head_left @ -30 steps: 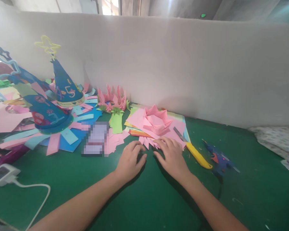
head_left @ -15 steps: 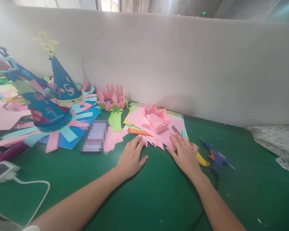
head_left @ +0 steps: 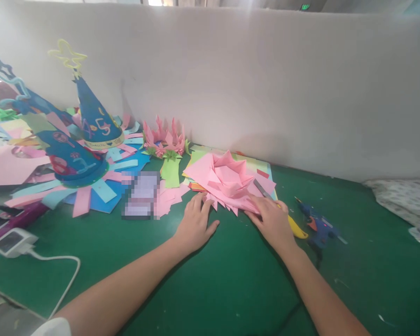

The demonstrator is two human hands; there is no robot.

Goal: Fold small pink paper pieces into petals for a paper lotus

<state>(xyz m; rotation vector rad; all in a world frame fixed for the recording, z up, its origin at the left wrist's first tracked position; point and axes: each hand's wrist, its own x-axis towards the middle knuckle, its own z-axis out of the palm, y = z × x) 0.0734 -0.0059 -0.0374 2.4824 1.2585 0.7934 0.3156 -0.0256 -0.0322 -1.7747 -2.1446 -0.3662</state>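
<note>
My left hand (head_left: 195, 225) lies flat on the green table (head_left: 210, 280), fingers spread and stretched out, its fingertips at the near edge of a pile of pink paper sheets (head_left: 200, 170). A folded pink paper flower (head_left: 229, 177) sits on top of that pile. My right hand (head_left: 272, 220) rests with its fingers extended on the pile's near right edge and its jagged pink points. It lies over the handle of a yellow utility knife (head_left: 297, 229), whose blade points up across the paper. Neither hand visibly grips anything.
A blue glue gun (head_left: 318, 226) lies right of the knife. Left stand two blue cone hats (head_left: 98, 122) on coloured paper strips, with a pink paper crown (head_left: 163, 140) and a green strip (head_left: 170, 171). A white plug box (head_left: 12, 241) with cable sits near left. Patterned cloth (head_left: 406, 200) lies far right.
My right hand slid right along the paper's edge, from below the flower to the pile's right corner over the knife handle. My left hand stayed flat, shifting slightly forward.
</note>
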